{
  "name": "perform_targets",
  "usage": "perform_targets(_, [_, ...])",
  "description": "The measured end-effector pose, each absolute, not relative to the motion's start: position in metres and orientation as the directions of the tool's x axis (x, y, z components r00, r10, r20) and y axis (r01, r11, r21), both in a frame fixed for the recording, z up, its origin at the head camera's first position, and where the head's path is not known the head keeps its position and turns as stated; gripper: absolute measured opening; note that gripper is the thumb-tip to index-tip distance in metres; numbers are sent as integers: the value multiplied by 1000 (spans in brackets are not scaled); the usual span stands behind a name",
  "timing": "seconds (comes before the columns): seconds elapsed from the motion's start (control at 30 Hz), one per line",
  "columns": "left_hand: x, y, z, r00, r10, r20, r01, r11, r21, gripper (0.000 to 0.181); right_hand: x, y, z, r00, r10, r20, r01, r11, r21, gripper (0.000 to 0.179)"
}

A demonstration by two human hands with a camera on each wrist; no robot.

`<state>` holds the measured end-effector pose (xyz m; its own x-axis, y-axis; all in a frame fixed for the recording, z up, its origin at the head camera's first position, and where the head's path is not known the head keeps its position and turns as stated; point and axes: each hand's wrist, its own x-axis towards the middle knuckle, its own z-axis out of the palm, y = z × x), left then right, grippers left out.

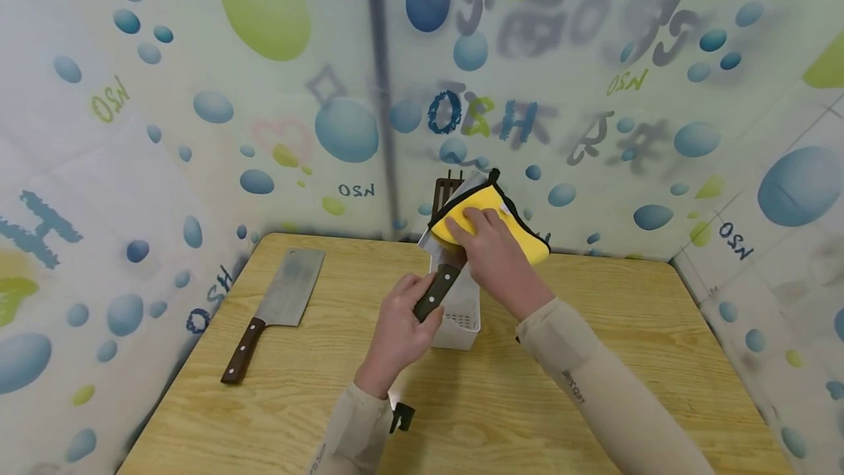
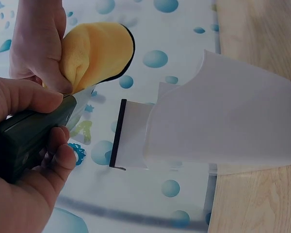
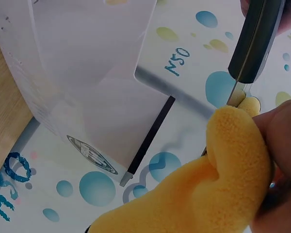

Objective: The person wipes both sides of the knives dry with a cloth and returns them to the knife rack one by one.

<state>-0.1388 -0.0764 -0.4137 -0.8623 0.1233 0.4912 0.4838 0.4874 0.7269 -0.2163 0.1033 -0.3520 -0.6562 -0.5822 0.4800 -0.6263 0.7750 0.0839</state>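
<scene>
My left hand [image 1: 402, 321] grips the dark green riveted handle of a kitchen knife [image 1: 438, 293], which tilts up and away to the right. A yellow cloth [image 1: 527, 240] with black edging is folded over its blade, and my right hand [image 1: 497, 259] pinches the cloth there. Most of the blade is hidden; a sliver of metal shows between handle and cloth [image 3: 233, 170] in the right wrist view. Below and behind the hands stands a white holder [image 2: 233, 116] with a perforated base. A brown slotted turner [image 1: 443, 193] sticks up behind the knife.
A cleaver [image 1: 290, 288] with a brown riveted handle lies flat on the wooden table [image 1: 606, 343] at the left. Patterned walls [image 1: 567, 94] close off the back and both sides. A pale panel with a dark edge [image 2: 119, 133] juts from the holder's top.
</scene>
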Motion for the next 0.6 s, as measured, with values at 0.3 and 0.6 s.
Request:
perform_targets(0.3, [-141, -78, -414, -859, 122, 498, 489, 486, 725, 44, -209, 97, -356, -635, -595, 493, -658, 751, 60, 45])
perform_targets(0.6, [-141, -79, -414, -858, 121, 500, 491, 480, 727, 45, -202, 93, -358, -616, -611, 498, -673, 737, 72, 45])
